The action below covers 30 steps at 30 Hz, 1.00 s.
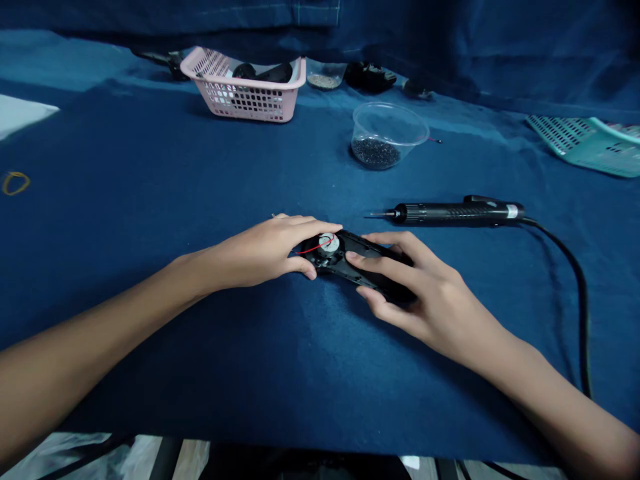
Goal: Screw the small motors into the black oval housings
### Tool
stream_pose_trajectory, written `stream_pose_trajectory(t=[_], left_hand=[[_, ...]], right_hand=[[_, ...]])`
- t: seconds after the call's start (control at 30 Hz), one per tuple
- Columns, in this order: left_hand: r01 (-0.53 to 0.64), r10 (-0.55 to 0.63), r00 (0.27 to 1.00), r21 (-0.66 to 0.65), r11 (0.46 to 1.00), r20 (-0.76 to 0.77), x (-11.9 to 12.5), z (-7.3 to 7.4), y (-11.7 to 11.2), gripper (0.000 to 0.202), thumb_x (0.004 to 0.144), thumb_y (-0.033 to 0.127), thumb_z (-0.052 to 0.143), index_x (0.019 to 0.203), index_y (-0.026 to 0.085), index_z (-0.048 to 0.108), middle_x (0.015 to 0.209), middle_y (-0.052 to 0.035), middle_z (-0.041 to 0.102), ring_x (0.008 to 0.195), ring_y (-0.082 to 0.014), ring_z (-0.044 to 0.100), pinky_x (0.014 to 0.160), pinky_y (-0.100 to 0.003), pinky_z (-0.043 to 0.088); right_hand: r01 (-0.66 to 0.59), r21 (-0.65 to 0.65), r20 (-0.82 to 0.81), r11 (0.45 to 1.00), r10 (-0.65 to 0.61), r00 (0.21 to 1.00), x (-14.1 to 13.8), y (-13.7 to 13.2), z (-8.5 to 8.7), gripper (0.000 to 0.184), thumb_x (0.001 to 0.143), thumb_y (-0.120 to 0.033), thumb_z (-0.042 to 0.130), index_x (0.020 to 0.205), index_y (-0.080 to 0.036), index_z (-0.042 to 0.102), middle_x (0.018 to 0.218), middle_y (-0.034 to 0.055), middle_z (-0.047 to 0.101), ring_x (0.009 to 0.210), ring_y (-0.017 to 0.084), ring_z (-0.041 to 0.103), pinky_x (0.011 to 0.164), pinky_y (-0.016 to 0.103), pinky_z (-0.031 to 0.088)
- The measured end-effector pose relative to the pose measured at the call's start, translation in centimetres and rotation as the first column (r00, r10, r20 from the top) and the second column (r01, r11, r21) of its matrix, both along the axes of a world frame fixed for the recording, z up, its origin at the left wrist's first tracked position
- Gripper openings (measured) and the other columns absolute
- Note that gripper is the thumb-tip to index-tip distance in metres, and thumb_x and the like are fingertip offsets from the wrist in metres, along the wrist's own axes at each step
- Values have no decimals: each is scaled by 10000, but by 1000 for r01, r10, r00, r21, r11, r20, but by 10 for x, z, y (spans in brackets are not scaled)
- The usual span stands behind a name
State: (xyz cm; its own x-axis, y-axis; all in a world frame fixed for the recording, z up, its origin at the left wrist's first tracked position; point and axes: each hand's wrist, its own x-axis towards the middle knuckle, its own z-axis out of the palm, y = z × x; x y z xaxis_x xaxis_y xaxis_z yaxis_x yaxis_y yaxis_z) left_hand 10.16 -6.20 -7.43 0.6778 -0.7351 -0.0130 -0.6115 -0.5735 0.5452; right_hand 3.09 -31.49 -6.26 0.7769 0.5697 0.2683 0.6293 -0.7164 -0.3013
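A long black plastic housing (343, 271) lies on the blue cloth between my hands, its inner side facing up. Near its left end sits a round silver motor (329, 244) with a red wire across it. My left hand (273, 250) grips that left end, thumb on the near edge and fingers on the far edge. From the right, my right hand (425, 287) holds the other end, with one finger laid over the top and the thumb along the near side. My palm and fingers hide part of the housing's right end.
Beyond the hands lies a black electric screwdriver (460, 213), its cable running down the right. A clear tub (390, 123) of small dark screws stands behind it. Farther back are a pink basket (250, 100) holding black parts and a green basket (595, 147). A yellow rubber band (16, 183) lies left.
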Motion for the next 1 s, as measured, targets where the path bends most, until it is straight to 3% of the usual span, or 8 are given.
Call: stream_pose_trajectory(t=[0.57, 0.8, 1.0], left_hand=[[3, -3, 1000, 7, 1000, 0, 1, 1, 0, 636, 871, 418, 682, 1439, 329, 409, 1408, 41, 529, 1225, -195, 502, 1030, -290, 326], [31, -31, 998, -2, 1000, 53, 1, -1, 0, 635, 873, 425, 680, 1435, 290, 417, 1376, 23, 553, 1210, -184, 509, 1024, -261, 341], [1, -1, 999, -15, 1000, 39, 2, -4, 0, 655, 837, 431, 716, 1419, 338, 429, 1402, 38, 537, 1247, -201, 497, 1034, -294, 348]], right_hand=[[-19, 29, -21, 999, 19, 1000, 4, -3, -1, 389, 894, -328, 600, 1272, -236, 614, 1301, 73, 510, 1180, 117, 565, 982, 223, 534], [-26, 13, -105, 1000, 28, 994, 9, -8, 4, 392, 891, -357, 603, 1280, -309, 611, 1350, 44, 494, 1082, 110, 617, 773, 181, 593], [-33, 9, -58, 999, 33, 998, 7, -6, 5, 391, 902, -354, 586, 1279, -259, 620, 1324, 74, 508, 1069, 122, 622, 922, 267, 580]])
